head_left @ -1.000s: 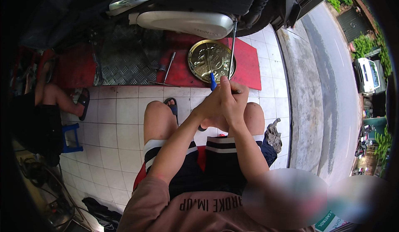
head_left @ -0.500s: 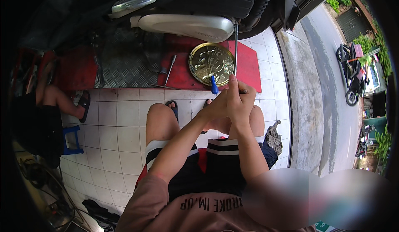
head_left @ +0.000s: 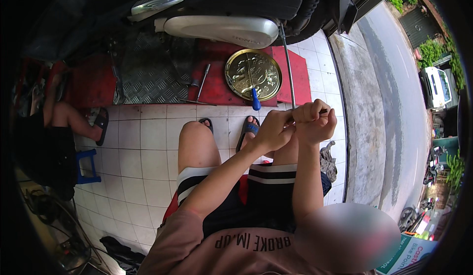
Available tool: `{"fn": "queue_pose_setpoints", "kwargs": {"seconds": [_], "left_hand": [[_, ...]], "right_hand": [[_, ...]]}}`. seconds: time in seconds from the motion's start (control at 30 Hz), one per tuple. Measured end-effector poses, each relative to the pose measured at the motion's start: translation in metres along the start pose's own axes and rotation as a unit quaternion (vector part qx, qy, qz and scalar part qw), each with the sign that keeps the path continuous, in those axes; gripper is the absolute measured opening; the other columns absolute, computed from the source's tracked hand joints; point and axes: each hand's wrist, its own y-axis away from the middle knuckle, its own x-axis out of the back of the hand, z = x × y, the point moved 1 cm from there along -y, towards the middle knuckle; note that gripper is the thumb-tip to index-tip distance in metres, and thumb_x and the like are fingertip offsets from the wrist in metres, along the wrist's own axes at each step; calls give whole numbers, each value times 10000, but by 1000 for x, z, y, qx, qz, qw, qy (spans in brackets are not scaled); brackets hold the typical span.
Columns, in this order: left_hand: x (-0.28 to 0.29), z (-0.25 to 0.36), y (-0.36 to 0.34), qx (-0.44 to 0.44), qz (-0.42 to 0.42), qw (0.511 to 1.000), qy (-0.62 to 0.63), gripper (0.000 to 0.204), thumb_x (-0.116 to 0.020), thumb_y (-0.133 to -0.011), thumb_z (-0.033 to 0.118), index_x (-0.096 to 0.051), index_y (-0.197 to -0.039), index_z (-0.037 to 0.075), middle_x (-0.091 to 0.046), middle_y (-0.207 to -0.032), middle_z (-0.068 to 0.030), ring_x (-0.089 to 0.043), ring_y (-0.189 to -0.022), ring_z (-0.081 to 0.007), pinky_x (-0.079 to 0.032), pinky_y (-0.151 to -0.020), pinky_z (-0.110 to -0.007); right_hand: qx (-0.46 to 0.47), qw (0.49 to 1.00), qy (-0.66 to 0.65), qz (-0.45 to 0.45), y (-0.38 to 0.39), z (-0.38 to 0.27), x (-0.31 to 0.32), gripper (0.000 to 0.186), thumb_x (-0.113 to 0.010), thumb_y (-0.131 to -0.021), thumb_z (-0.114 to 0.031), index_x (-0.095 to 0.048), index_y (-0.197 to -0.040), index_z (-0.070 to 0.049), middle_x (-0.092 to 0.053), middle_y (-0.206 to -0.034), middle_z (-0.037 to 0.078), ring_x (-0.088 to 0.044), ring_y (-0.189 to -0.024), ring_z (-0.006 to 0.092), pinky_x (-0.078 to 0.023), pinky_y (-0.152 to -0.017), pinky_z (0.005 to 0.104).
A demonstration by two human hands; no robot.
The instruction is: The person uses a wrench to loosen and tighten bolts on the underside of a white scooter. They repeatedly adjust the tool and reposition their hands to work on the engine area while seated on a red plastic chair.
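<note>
A long steel T-handle wrench (head_left: 288, 73) runs from beside the silver cover (head_left: 219, 28) on the scooter down to my hands. My left hand (head_left: 276, 131) is closed round the left part of its handle. My right hand (head_left: 317, 121) has its fingers wrapped over the handle's right part, a dark end poking out. Left of the shaft, a round gold tray (head_left: 237, 68) carries a thin rod with a blue handle (head_left: 255, 99). A socket tool (head_left: 203, 82) with a silver shaft lies farther left on the red lift (head_left: 295, 83).
A co-worker's bare leg and sandal (head_left: 84, 122) are at the left, near a blue stool (head_left: 87, 166) and dark hoses (head_left: 44, 211). A crumpled rag (head_left: 327, 161) lies on the tiled floor. A road (head_left: 384, 107), parked white car (head_left: 433, 87) and motorbikes stand outside at the right.
My hands have swung rightward with the wrench handle, tilting its shaft, and my right fingers now curl higher over it. A motorbike on the road has moved toward the lower right.
</note>
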Motion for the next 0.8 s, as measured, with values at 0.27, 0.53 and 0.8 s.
{"fn": "queue_pose_setpoints", "kwargs": {"seconds": [0.27,0.53,0.8], "left_hand": [[-17,-17,-9,-27,28,974,222,184,-571,-722,135,-550,-684,-44,-518,-558,-127,-485,-507,-151,-361,-499,-314],[-45,-35,-21,-94,36,992,79,169,-618,-711,130,-536,-635,4,-543,-529,-149,-558,-457,-248,-385,-441,-334],[-54,-26,-24,-74,140,985,-68,155,-675,-704,153,-573,-676,40,-559,-515,-169,-597,-497,-351,-459,-447,-413]], "right_hand": [[-35,965,260,26,-11,-11,-19,488,-584,-909,-92,-266,-540,-100,-290,-486,-47,-230,-453,45,-153,-426,265],[-38,861,503,58,-11,-18,-5,551,-625,-886,-40,-266,-469,-71,-287,-421,-67,-223,-420,19,-139,-403,262],[-26,815,575,66,-14,-18,-21,517,-607,-902,-28,-294,-491,-51,-243,-450,-63,-190,-454,29,-119,-426,286]]}}
